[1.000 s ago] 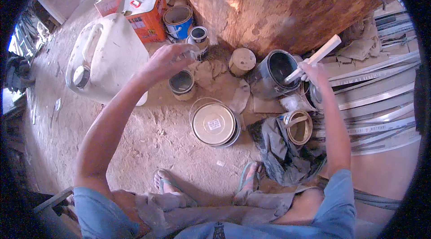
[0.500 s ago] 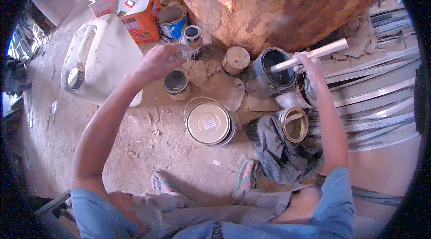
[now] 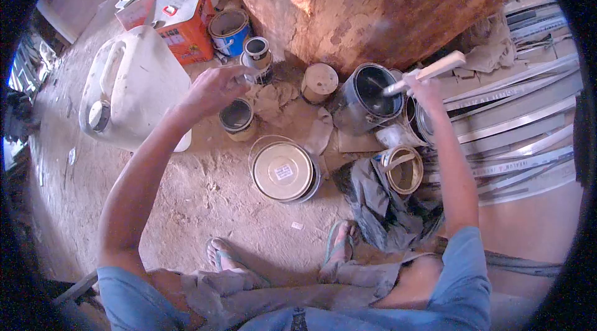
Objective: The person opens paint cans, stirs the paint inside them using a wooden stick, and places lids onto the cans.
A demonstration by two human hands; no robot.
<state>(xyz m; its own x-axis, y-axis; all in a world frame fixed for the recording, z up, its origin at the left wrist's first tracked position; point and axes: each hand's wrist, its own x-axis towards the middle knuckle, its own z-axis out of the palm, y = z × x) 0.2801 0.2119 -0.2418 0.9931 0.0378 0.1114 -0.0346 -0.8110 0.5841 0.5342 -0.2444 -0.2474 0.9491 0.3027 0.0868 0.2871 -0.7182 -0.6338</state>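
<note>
My right hand (image 3: 423,89) is closed around a pale wooden stick (image 3: 443,66). The stick's lower end points into the open mouth of a dark bucket (image 3: 353,107), which leans to the right. My left hand (image 3: 221,86) hangs above the floor with its fingers bent together. Whatever is between those fingertips is too small and faint to make out. Just beyond them stands a small open can (image 3: 257,51), and below the hand is another open can (image 3: 237,121). A round lidded can (image 3: 321,79) stands left of the bucket.
A closed pail (image 3: 283,171) with a labelled lid stands before my feet. Left are a white jerrycan (image 3: 140,82), an orange tin (image 3: 186,35) and a blue can (image 3: 230,32). A large brown rounded object (image 3: 373,7) rises behind. Right are black plastic (image 3: 379,206) and metal strips (image 3: 516,125).
The stick has swung and shifted in my right hand, its lower end still toward the bucket. My left hand is slightly lower and further left in view. The whole scene has drifted left.
</note>
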